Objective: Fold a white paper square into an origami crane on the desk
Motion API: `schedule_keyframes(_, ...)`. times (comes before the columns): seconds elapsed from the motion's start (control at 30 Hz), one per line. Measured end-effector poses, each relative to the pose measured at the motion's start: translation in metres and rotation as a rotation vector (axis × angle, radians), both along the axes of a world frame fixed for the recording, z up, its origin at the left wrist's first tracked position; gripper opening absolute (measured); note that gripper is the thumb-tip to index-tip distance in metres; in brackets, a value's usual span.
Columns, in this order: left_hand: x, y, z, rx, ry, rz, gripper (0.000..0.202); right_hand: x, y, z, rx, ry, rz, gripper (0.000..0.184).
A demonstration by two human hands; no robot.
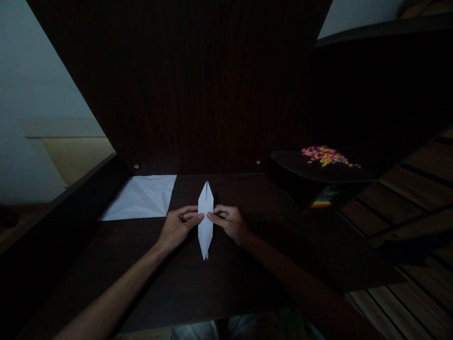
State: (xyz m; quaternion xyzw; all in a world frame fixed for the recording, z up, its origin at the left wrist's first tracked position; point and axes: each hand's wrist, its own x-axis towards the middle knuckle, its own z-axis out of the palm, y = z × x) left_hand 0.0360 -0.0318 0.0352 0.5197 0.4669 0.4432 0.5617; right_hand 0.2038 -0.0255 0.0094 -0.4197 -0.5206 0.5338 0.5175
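Note:
A long, narrow piece of folded white paper (205, 231) stands lengthwise before me, pointed at both ends. Its far tip shows a slit down the middle, and its near tip has a second layer slightly apart. My left hand (179, 225) pinches the left edge, thumb on the front and fingers behind. On the opposite edge my right hand (231, 223) grips the same way, its thumb close to the left one. The fingers behind the paper are partly hidden. Left of my hands, a creased white sheet (141, 196) lies flat on the dark desk (148, 283).
A dark upright panel (205, 94) closes the back of the desk, and a raised side board (60, 203) runs along the left. On a curved shelf (293, 163) at right lies a pile of small colourful pieces (323, 155). Wooden slats (399, 208) show beyond.

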Motion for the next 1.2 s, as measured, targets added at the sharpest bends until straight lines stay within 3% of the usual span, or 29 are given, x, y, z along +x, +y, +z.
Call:
schedule_keyframes(0.23,-0.002,0.003,-0.004,0.024,0.02,-0.003,0.04,-0.001,0.0,-0.001,-0.106,0.093,-0.006,0.025)
schedule_keyframes(0.57,0.001,0.002,-0.003,0.001,-0.002,-0.013,0.042,0.0,0.004,-0.01,-0.198,0.203,0.008,0.025)
schedule_keyframes(0.77,0.002,0.0,0.001,-0.053,-0.051,-0.01,0.04,-0.002,0.002,-0.002,-0.274,0.291,0.002,0.029)
schedule_keyframes(1.2,0.001,0.001,-0.004,-0.061,-0.115,0.004,0.028,-0.005,0.0,0.005,-0.266,0.356,-0.051,0.038)
